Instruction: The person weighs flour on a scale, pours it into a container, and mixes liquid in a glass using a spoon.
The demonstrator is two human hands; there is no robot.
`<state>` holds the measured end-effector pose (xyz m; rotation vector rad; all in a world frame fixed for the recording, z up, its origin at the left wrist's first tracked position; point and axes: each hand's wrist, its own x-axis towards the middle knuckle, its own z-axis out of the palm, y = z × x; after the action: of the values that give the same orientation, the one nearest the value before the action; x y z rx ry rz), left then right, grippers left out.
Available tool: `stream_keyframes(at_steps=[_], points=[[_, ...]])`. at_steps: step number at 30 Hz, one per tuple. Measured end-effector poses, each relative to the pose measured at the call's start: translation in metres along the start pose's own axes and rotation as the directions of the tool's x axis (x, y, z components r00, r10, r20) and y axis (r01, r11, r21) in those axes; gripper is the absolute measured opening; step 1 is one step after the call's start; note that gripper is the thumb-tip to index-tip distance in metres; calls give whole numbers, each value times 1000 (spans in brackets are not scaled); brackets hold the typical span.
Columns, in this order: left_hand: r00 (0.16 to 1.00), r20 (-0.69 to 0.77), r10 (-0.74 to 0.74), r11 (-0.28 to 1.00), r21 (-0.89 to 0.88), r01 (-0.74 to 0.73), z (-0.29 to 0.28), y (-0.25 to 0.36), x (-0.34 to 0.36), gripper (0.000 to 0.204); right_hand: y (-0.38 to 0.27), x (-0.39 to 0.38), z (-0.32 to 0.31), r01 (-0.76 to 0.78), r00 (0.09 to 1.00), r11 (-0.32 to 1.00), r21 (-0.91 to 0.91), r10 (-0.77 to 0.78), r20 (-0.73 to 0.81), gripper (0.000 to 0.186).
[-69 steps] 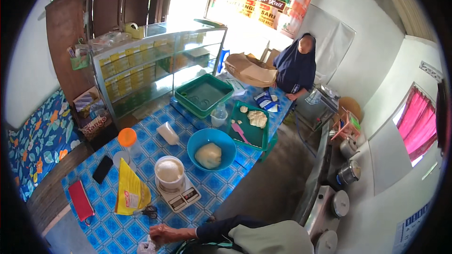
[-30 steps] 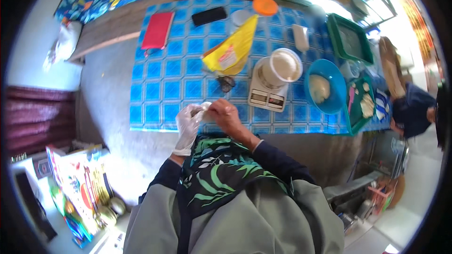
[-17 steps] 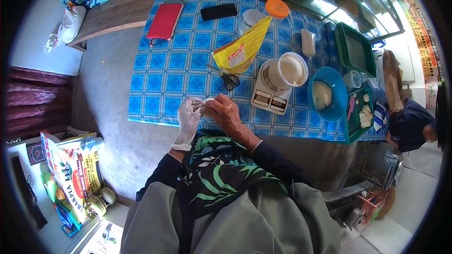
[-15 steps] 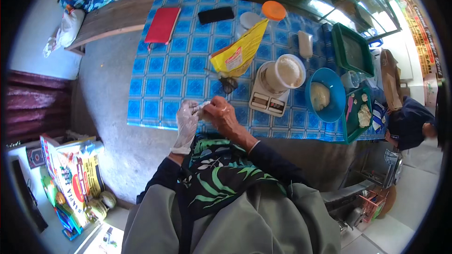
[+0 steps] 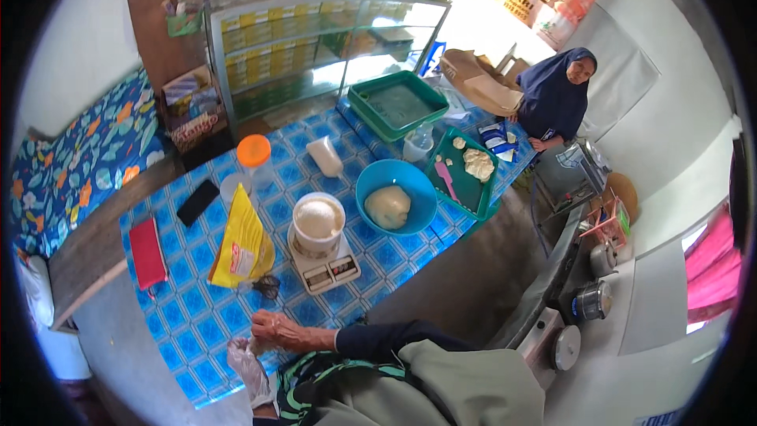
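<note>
My left hand point(image 5: 247, 367), in a thin clear plastic glove, and my bare right hand point(image 5: 278, 331) meet at the table's near edge, fingers closed around a small pale item I cannot make out. Just beyond them lie black scissors point(image 5: 266, 287) and an upright-leaning yellow pouch point(image 5: 235, 248). A white scale point(image 5: 331, 273) carries a tub of white powder point(image 5: 318, 214). To its right, a blue bowl point(image 5: 422, 197) holds a lump of dough point(image 5: 387, 209). A green tray point(image 5: 473, 201) holds dough pieces point(image 5: 478, 164) and a pink spatula point(image 5: 445, 181).
The checked tablecloth point(image 5: 189, 331) also carries a phone point(image 5: 197, 202), red pouch point(image 5: 147, 252), jar point(image 5: 255, 159), white packet point(image 5: 324, 156) and stacked trays point(image 5: 398, 110). Behind stands a glass cabinet point(image 5: 331, 31). A person point(image 5: 552, 99) stands at the far right end. Pots point(image 5: 590, 300) line the right counter.
In the last second my view has swung up and rightward to the room and the other person. My hands stay together near the table edge, now low in the picture.
</note>
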<state>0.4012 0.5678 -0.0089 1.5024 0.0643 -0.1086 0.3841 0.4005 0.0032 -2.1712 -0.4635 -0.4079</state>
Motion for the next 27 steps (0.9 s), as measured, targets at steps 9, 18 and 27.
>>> stream_keyframes(at_steps=[9,18,27], points=[[970,96,-223,972,-51,229,0,29,3,15,-7,-4,-4,20,1000,997,68,-19,-21,19],[736,617,278,435,602,-669,-9,48,-1,26,4,-4,1,125,990,991,-41,-122,72,21],[954,285,-88,986,164,41,-14,0,14,13,26,-3,13,208,977,973,101,-211,20,28]])
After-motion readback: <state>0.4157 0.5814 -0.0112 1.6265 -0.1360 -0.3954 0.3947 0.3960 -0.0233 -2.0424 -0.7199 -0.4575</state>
